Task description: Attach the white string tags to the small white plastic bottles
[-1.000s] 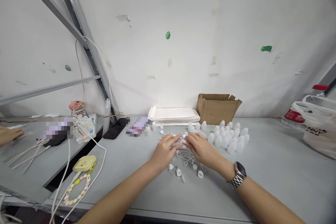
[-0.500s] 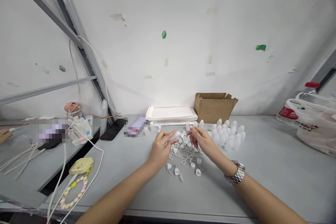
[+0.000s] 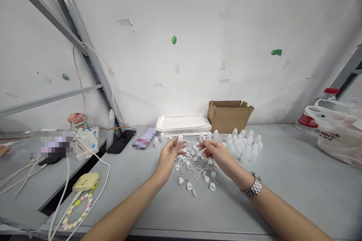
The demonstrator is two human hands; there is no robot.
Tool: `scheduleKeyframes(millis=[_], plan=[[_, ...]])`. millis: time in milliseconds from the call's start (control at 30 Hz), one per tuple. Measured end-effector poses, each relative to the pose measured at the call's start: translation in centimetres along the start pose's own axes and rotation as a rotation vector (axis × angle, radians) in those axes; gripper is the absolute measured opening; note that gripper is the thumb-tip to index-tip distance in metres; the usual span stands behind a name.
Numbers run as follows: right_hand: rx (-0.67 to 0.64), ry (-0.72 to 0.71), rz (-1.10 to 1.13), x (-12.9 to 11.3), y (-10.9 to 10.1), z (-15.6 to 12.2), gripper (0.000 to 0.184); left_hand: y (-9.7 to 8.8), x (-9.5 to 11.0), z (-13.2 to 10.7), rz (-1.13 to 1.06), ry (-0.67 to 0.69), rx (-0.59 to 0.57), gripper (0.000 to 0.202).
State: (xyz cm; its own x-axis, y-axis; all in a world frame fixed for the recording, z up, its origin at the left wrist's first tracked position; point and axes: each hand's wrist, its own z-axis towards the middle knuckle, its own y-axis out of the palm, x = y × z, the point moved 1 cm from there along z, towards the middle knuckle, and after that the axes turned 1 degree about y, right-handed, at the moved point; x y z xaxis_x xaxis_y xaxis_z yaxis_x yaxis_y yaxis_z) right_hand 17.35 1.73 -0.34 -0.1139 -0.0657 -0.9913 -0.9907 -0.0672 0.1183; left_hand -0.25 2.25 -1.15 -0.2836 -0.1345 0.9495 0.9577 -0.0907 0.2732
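My left hand [image 3: 167, 157] pinches a small white plastic bottle [image 3: 180, 139] upright between thumb and fingertips. To its right, my right hand [image 3: 216, 152] has its fingers drawn together; whatever may be between the fingertips is too small to make out. Below both hands spreads a loose pile of white caps with ring-ended straps [image 3: 195, 163]. A few caps [image 3: 189, 186] lie apart from it, nearer the front edge. Many small translucent bottles [image 3: 244, 146] stand grouped right of my right hand, and a few more [image 3: 157, 142] stand left of the pile.
Behind the pile are a stack of white sheets or packs [image 3: 183, 123] and a cardboard box [image 3: 230, 118]. A black phone [image 3: 120, 142], cables and a yellow case [image 3: 86, 182] with beads lie left. A plastic bag [image 3: 342, 135] stands right. Another person's hand [image 3: 4, 150] shows far left.
My left hand has turned and shifted slightly left, bringing the bottle upright and into clearer view. My right hand stays near the same spot, fingers closer together. The camera view shifted a little.
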Motion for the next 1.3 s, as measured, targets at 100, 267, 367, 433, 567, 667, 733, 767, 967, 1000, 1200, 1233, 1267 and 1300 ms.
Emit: scheduleKeyframes(millis=[100,267,367,433,567,667,733,767,967,1000,1200,1233,1267,1300], plan=[[-0.032,-0.002,-0.012,-0.1,0.0,-0.1,0.041,-0.1,-0.2,0.1,-0.003,-0.011,0.014,0.041],[-0.073,-0.033,-0.038,-0.5,0.4,-0.5,0.036,-0.1,-0.5,0.0,0.016,-0.029,-0.018,0.042],[-0.090,-0.035,-0.037,-0.7,0.5,-0.7,0.036,-0.1,-0.5,-0.1,0.035,-0.039,-0.033,0.042],[-0.115,-0.031,-0.028,-0.8,0.6,-0.7,0.037,-0.1,-0.5,-0.1,0.064,-0.042,-0.045,0.042],[-0.156,-0.048,0.002,-0.8,0.6,-0.7,0.039,0.1,-0.5,-0.1,0.142,-0.023,-0.096,0.041],[-0.150,-0.091,0.027,-0.8,0.5,-0.7,0.039,0.2,-0.3,-0.4,0.257,0.058,-0.129,0.035],[-0.140,-0.109,0.039,-0.8,0.5,-0.7,0.039,0.4,-0.2,-0.8,0.401,0.147,-0.143,0.030],[-0.137,-0.114,0.041,-0.8,0.6,-0.7,0.040,0.5,-0.1,-1.0,0.472,0.191,-0.154,0.028],[-0.147,-0.154,-0.029,-0.9,0.7,-0.8,0.040,0.7,0.3,-1.8,0.612,0.258,-0.178,0.028],[-0.150,-0.161,-0.045,-0.9,0.7,-0.8,0.040,0.8,0.4,-1.8,0.618,0.260,-0.175,0.028],[-0.157,-0.187,-0.106,-0.9,0.8,-0.9,0.040,0.8,0.3,-1.7,0.640,0.280,-0.189,0.028],[-0.158,-0.189,-0.110,-1.0,0.8,-0.9,0.039,0.8,0.3,-1.7,0.643,0.284,-0.190,0.028],[-0.158,-0.191,-0.114,-1.0,0.8,-0.9,0.039,0.8,0.3,-1.8,0.646,0.287,-0.190,0.028],[-0.156,-0.193,-0.119,-1.0,0.8,-0.9,0.040,0.8,0.3,-1.8,0.649,0.290,-0.189,0.028]])
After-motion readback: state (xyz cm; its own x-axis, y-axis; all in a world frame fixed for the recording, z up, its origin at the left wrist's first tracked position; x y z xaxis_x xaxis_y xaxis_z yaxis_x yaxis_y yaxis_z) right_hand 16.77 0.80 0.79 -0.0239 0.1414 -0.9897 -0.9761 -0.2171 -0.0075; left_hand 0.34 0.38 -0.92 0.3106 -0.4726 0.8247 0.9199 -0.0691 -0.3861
